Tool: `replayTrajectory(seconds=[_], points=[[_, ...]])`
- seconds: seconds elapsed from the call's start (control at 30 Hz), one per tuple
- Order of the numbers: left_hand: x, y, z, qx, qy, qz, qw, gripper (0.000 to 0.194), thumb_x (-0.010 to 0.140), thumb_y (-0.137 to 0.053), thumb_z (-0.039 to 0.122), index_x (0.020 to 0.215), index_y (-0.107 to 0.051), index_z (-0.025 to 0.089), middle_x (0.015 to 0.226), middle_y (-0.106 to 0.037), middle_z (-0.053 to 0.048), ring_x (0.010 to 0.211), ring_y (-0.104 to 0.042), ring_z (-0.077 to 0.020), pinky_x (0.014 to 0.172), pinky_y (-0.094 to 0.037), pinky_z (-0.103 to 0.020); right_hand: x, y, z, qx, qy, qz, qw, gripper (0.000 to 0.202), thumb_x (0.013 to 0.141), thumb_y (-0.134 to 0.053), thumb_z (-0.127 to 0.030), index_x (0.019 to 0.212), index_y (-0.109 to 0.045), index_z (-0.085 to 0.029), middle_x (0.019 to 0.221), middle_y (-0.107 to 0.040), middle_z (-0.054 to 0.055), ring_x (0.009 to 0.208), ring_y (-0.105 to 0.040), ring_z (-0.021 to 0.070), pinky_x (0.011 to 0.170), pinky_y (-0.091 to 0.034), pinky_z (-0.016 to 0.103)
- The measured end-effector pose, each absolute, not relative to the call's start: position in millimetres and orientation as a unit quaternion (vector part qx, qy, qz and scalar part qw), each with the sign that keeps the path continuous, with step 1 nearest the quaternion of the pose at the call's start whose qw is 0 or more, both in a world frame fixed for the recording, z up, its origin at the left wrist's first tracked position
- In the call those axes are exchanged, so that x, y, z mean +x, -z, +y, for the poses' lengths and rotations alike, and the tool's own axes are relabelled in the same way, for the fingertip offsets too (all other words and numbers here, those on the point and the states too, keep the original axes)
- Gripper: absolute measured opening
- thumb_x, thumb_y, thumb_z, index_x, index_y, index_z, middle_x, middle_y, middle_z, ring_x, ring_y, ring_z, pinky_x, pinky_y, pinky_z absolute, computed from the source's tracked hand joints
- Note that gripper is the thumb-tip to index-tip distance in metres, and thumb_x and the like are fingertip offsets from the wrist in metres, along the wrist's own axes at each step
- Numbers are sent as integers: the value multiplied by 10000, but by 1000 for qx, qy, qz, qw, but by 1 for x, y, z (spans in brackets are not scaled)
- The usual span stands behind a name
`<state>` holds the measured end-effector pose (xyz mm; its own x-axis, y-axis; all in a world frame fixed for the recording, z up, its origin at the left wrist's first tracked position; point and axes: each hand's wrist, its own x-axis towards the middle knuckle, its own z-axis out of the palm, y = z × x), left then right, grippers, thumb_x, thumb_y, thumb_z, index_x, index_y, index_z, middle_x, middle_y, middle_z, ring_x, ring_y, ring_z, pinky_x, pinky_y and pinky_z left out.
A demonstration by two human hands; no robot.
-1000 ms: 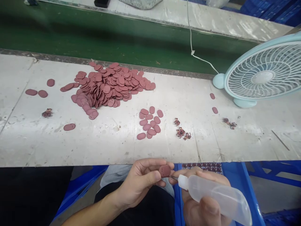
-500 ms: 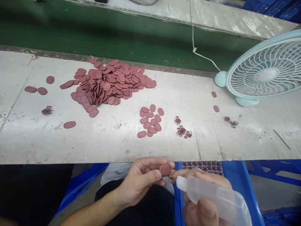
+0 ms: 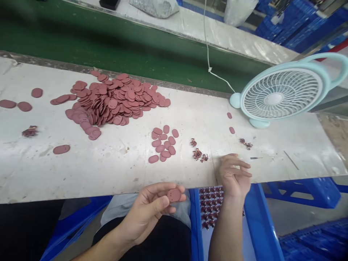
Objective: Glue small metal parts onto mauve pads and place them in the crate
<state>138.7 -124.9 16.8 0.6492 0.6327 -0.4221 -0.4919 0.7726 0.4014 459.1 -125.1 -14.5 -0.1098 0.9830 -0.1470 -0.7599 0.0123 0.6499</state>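
My left hand [image 3: 152, 206] holds a reddish oval piece [image 3: 174, 195] with small holes between thumb and fingers, just off the table's front edge. My right hand [image 3: 236, 172] rests at the table edge with fingers apart and nothing seen in it. A thin dark tool [image 3: 256, 158] lies to its right. Left of it are small dark-red clusters [image 3: 197, 154] and a group of loose ovals [image 3: 164, 144]. A large heap of the same ovals [image 3: 119, 96] covers the table's back left.
A light-blue fan [image 3: 274, 98] stands at the back right, its white cable [image 3: 207, 43] crossing the green strip [image 3: 163, 54]. Below the table edge, a blue tray [image 3: 268, 224] holds rows of dark-red parts [image 3: 209, 206]. A thin stick [image 3: 290, 160] lies at the right.
My right hand has let go of the translucent bottle, which is out of view, and moved up to the table. The thin tool now shows there. The view has shifted right.
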Motion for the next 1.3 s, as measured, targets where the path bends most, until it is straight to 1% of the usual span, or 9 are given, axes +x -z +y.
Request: replayTrajectory(seconds=[0.07,0.2,0.37,0.43,0.57,0.67,0.8,0.97,1.3], points=[[137,-16,-124,124,-313,291,896,216,884,-716,191,1091,-772,217,1207,-759,-100,1060,-738,-218,753,-594,-171,453,7,-130,128,-684,247,674,385,749,-661,6,1054,-618,-223,682,-536,-51,567,-585,101,335,-468,109],[136,-15,-122,121,-310,308,891,212,892,-707,204,1094,-769,219,1218,-754,-98,1054,-738,-209,741,-592,-161,419,-14,-144,-337,-606,-107,712,255,877,-655,-168,1114,-658,-264,800,-570,-41,557,-520,78,378,-455,129],[135,-17,-119,124,-306,305,893,205,896,-700,193,1088,-769,209,1209,-757,-104,1047,-738,-207,743,-590,-165,399,-22,-132,-744,-225,-550,306,285,933,-618,-262,1209,-692,-251,1183,-607,85,943,-632,206,791,-574,366],[135,-17,-119,122,-305,306,893,210,889,-709,193,1089,-769,201,1207,-757,-110,1046,-738,-207,743,-590,-168,403,-21,-126,-742,-156,-616,214,280,956,-583,-295,1203,-698,-231,1183,-632,101,1028,-632,249,911,-538,443],[135,-16,-119,116,-310,313,890,215,876,-727,206,1086,-769,190,1205,-756,-123,1059,-733,-215,743,-590,-176,409,-26,-131,-744,-154,-615,211,232,966,-576,-316,1102,-726,-203,1065,-698,95,921,-667,237,857,-554,421],[137,-14,-121,122,-316,319,885,216,874,-730,204,1087,-768,201,1210,-754,-120,1063,-732,-217,755,-588,-186,393,-35,-150,-759,-170,-548,308,157,943,-624,-316,1001,-735,-221,944,-737,69,752,-685,199,682,-578,343],[142,-13,-124,178,-333,317,870,231,851,-755,186,1079,-772,219,1226,-750,-107,1075,-727,-233,772,-586,-216,344,-48,-174,-663,-364,-455,469,62,913,-666,-247,937,-721,-258,785,-739,3,526,-657,144,477,-552,252],[144,-14,-128,235,-353,303,854,249,822,-771,138,1057,-779,222,1243,-743,-95,1048,-730,-227,889,-602,-321,300,-53,-178,-624,-405,-478,467,184,887,-656,-160,1006,-722,-283,880,-742,8,667,-696,165,586,-600,273],[144,-13,-130,230,-355,313,850,220,795,-786,94,971,-748,220,1214,-752,-70,1001,-733,-191,883,-581,-302,305,-63,-170,-643,-390,-501,428,125,877,-660,-168,947,-732,-241,845,-750,20,685,-707,164,582,-598,245]])
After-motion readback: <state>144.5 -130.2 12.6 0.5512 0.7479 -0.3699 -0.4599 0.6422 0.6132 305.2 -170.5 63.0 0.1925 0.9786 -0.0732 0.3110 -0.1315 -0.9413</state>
